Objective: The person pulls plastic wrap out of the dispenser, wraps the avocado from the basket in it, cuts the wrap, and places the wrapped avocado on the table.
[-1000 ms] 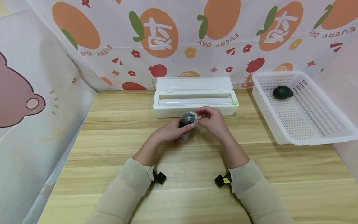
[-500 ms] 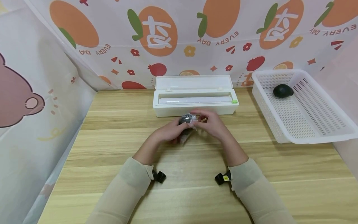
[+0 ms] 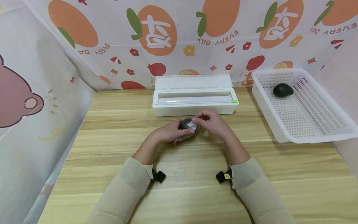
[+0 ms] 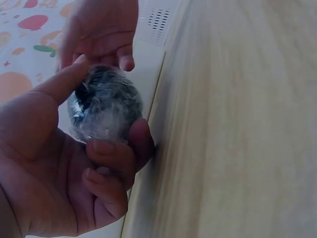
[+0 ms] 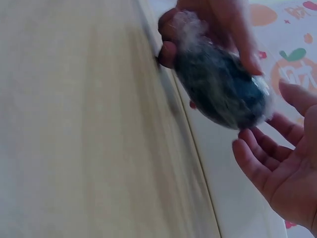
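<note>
I see the film-wrapped avocado [image 3: 188,123] cupped in my left hand [image 3: 167,134], fingers and thumb curled round it, long axis pointing toward my right hand [image 3: 216,123] (fingers relaxed, loosely spread), which touches its far end.

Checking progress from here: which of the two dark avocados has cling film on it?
The avocado held between both hands, in front of the wrap dispenser, shows shiny film. The other avocado lies bare in the white basket.
</note>
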{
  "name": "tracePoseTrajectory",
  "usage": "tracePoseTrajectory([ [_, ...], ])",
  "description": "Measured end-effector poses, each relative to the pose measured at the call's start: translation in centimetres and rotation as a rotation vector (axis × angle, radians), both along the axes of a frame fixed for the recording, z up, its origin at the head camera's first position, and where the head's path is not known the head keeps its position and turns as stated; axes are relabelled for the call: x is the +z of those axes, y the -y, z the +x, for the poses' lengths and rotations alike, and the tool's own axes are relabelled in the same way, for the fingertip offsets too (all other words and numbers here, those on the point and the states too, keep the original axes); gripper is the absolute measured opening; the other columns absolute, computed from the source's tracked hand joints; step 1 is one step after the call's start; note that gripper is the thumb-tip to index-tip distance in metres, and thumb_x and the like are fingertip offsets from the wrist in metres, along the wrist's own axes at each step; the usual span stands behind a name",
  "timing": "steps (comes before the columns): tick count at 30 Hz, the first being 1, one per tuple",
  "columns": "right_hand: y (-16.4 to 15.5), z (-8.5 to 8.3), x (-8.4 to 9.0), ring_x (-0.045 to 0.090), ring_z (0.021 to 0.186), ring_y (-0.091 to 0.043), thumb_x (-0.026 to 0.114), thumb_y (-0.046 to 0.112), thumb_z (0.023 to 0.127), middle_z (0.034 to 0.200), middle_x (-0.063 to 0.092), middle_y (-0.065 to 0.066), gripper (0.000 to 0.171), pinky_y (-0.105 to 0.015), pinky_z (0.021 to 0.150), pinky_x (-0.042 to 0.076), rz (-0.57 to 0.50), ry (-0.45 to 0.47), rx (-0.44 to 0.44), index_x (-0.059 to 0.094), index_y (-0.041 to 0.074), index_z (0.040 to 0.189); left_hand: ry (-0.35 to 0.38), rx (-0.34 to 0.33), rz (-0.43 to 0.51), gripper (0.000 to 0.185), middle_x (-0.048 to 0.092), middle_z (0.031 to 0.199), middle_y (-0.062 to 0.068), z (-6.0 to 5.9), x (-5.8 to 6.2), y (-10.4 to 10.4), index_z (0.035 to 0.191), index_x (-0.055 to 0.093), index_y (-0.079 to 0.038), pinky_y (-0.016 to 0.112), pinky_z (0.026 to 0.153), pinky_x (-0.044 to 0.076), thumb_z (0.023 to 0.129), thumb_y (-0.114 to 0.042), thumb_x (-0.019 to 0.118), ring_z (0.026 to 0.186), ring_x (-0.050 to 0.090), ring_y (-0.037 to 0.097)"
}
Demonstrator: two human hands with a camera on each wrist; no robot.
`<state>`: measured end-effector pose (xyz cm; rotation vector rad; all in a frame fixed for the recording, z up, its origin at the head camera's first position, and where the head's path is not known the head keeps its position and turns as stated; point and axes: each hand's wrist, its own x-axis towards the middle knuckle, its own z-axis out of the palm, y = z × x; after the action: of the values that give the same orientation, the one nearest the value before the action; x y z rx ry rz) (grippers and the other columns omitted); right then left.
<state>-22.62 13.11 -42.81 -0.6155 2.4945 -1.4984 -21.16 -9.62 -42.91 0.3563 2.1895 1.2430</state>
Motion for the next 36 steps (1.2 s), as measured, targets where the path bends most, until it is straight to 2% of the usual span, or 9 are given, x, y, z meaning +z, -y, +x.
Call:
tracePoseTrajectory([
  [2, -0.39, -0.13, -0.03, 0.06, 0.081, -0.022, 0.075, 0.032, 0.088, 0.092, 0.068, -0.004, 0.024, -0.033, 0.071, 0.051, -0.008, 0.026, 0.018, 0.072, 0.014, 0.103, -0.036, 0.057, -0.086, 0.079, 0.059, 0.106, 0.014, 0.08, 0.27, 0.18, 0.132, 0.041, -0.009, 0.035, 0.067, 0.052, 0.081, -0.059, 0.072, 0.083, 0.06, 0.024],
  [5, -0.76, -0.29, -0.13, 0.061, 0.075, -0.023, 0.079, 0.031, 0.085, 0.087, 0.068, -0.006, 0.039, -0.033, 0.065, 0.052, 0.039, 0.048, 0.067, 0.068, 0.012, 0.118, -0.099, 0.107, -0.172, 0.096, 0.055, 0.125, 0.017, 0.07, 0.55, 0.28, 0.141, 0.037, -0.005, 0.041, 0.089, 0.05, 0.074, -0.058, 0.079, 0.108, 0.057, 0.027],
  [8, -0.77, -0.36, -0.35, 0.062, 0.072, -0.021, 0.081, 0.034, 0.082, 0.085, 0.068, -0.004, 0.056, -0.033, 0.064, 0.051, 0.135, 0.053, 0.127, 0.062, 0.015, 0.132, -0.144, 0.124, -0.217, 0.104, 0.052, 0.135, 0.019, -0.05, 0.67, 0.27, 0.145, 0.034, -0.001, 0.045, 0.102, 0.044, 0.07, -0.053, 0.084, 0.12, 0.052, 0.029],
  [12, -0.48, -0.23, -0.48, 0.061, 0.068, -0.02, 0.084, 0.035, 0.077, 0.081, 0.066, -0.004, 0.056, -0.033, 0.062, 0.051, 0.185, 0.102, 0.141, 0.063, 0.016, 0.126, -0.184, 0.117, -0.21, 0.101, 0.053, 0.137, 0.021, -0.26, 0.7, 0.25, 0.144, 0.037, 0.003, 0.046, 0.107, 0.042, 0.069, -0.04, 0.089, 0.124, 0.052, 0.031],
  [18, -0.29, -0.08, -0.63, 0.065, 0.062, -0.026, 0.086, 0.025, 0.077, 0.072, 0.066, -0.011, 0.05, -0.035, 0.061, 0.054, 0.122, 0.215, 0.146, 0.054, 0.011, 0.113, -0.241, 0.091, -0.134, 0.092, 0.055, 0.136, 0.023, -0.47, 0.82, 0.24, 0.143, 0.042, 0.006, 0.046, 0.109, 0.04, 0.067, -0.015, 0.09, 0.125, 0.053, 0.034],
  [23, -0.48, -0.04, -0.82, 0.068, 0.059, -0.031, 0.084, 0.023, 0.079, 0.068, 0.064, -0.014, 0.049, -0.039, 0.063, 0.057, 0.09, 0.298, 0.172, 0.049, 0.009, 0.109, -0.259, 0.067, -0.122, 0.094, 0.053, 0.141, 0.021, -0.34, 0.76, 0.2, 0.147, 0.038, 0.003, 0.045, 0.111, 0.038, 0.069, -0.01, 0.088, 0.129, 0.051, 0.033],
  [26, -0.65, -0.1, -0.86, 0.065, 0.058, -0.027, 0.085, 0.026, 0.077, 0.068, 0.062, -0.011, 0.048, -0.036, 0.06, 0.055, 0.124, 0.279, 0.169, 0.05, 0.008, 0.105, -0.262, 0.055, -0.099, 0.092, 0.051, 0.145, 0.018, -0.18, 0.69, 0.04, 0.148, 0.037, 0.0, 0.045, 0.114, 0.036, 0.072, -0.011, 0.087, 0.133, 0.048, 0.032],
  [31, -0.91, -0.24, -0.74, 0.056, 0.081, -0.023, 0.089, 0.027, 0.072, 0.092, 0.059, -0.008, 0.052, -0.034, 0.069, 0.049, 0.173, 0.179, 0.134, 0.053, 0.01, 0.105, -0.289, 0.006, -0.084, 0.084, 0.046, 0.15, 0.015, 0.07, 0.52, -0.28, 0.151, 0.036, -0.008, 0.045, 0.112, 0.037, 0.081, -0.013, 0.081, 0.137, 0.045, 0.032],
  [36, -0.96, -0.2, -0.33, 0.053, 0.118, -0.026, 0.087, 0.028, 0.075, 0.139, 0.051, -0.004, 0.079, -0.043, 0.096, 0.048, 0.192, 0.112, 0.179, 0.046, 0.02, 0.142, -0.347, -0.066, -0.077, 0.08, 0.039, 0.154, 0.015, 0.09, 0.26, -0.29, 0.154, 0.031, -0.006, 0.043, 0.114, 0.035, 0.087, -0.014, 0.075, 0.14, 0.041, 0.031],
])
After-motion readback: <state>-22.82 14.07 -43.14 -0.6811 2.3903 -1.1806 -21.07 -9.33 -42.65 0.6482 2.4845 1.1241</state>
